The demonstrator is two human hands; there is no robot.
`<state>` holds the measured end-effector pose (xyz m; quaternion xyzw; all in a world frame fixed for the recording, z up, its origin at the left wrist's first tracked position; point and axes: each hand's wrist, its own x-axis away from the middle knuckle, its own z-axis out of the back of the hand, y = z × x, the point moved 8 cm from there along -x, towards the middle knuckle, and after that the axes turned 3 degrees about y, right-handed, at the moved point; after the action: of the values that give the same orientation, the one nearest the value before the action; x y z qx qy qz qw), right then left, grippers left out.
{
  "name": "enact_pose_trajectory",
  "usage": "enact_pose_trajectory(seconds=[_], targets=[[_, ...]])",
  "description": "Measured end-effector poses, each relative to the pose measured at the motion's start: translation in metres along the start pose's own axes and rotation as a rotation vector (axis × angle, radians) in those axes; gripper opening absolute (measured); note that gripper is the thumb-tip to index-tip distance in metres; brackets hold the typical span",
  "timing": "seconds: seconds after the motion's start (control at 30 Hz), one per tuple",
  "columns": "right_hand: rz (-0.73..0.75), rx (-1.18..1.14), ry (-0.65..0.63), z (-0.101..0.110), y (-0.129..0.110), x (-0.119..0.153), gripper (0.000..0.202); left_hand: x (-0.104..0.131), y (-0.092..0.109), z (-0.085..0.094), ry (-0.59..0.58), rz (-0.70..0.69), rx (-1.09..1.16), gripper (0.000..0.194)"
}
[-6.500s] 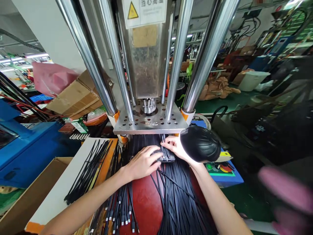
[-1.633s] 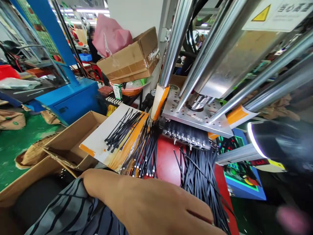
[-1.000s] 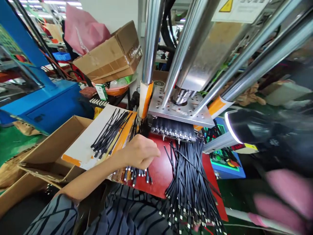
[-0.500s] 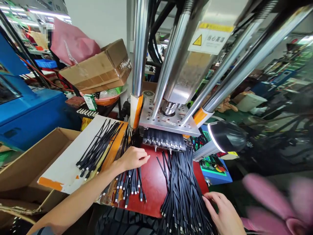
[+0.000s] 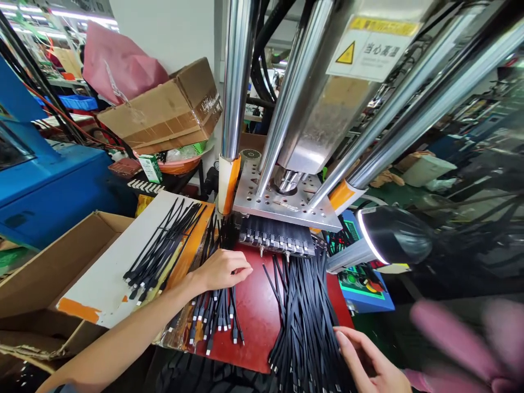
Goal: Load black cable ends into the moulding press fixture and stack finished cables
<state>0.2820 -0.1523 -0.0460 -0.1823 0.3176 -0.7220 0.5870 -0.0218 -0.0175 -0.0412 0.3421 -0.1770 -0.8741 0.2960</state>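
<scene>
My left hand (image 5: 224, 269) hovers or rests at the edge of the red tabletop (image 5: 256, 305), fingers curled in and nothing visible in them. Under and beside it lie black cables (image 5: 223, 316) with metal plug ends. A larger bundle of black cables (image 5: 305, 316) spreads down the table's right half. At that bundle's right edge, my right hand (image 5: 370, 360) has thumb and forefinger tips together; whatever is between them is hidden. Ahead of both hands, a row of cable plugs (image 5: 278, 240) sits in a metal mould (image 5: 262, 252) beneath the press plate (image 5: 286, 204).
Steel columns (image 5: 237, 82) frame the press. More black cables (image 5: 164, 251) lie on a white board (image 5: 106, 273) at left, beside a cardboard box (image 5: 69, 262). A ring-lit lamp (image 5: 388, 234) stands right of the mould. Pink fan blades (image 5: 450, 333) blur at lower right.
The view has shifted slightly. My right hand has moved a little down along the bundle's edge, thumb and forefinger tips closer together. My left hand has hardly moved.
</scene>
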Motion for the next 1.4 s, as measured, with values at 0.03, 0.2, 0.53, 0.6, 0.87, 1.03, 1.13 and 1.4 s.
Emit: enact_pose_trajectory(seconds=[0.03, 0.2, 0.53, 0.6, 0.87, 1.03, 1.13, 1.4], targets=[[0.024, 0.006, -0.031, -0.009, -0.007, -0.001, 0.047, 0.000, 0.000, 0.000, -0.006, 0.006, -0.007, 0.028], [0.095, 0.368, -0.169, -0.073, -0.054, 0.000, 0.042, -0.001, -0.002, -0.001, -0.023, 0.027, -0.052, 0.035], [-0.088, 0.735, -0.320, -0.104, -0.068, -0.017, 0.016, 0.000, -0.003, -0.002, -0.039, 0.013, -0.134, 0.035], [-0.036, 0.665, -0.336, -0.106, -0.062, -0.020, 0.017, 0.000, -0.002, -0.001, -0.038, 0.011, -0.154, 0.036], [0.158, 0.142, -0.141, -0.080, -0.045, -0.033, 0.018, 0.000, -0.006, -0.001, -0.032, 0.024, -0.179, 0.037], [0.125, -0.059, -0.070, -0.063, -0.037, -0.034, 0.026, 0.000, -0.006, -0.003, -0.025, 0.024, -0.171, 0.035], [0.111, -0.035, -0.054, -0.060, -0.028, -0.034, 0.027, 0.001, -0.004, -0.006, -0.026, 0.015, -0.151, 0.035], [-0.043, -0.062, 0.022, -0.018, 0.020, -0.040, 0.037, 0.002, -0.004, -0.009, -0.060, 0.021, -0.097, 0.037]])
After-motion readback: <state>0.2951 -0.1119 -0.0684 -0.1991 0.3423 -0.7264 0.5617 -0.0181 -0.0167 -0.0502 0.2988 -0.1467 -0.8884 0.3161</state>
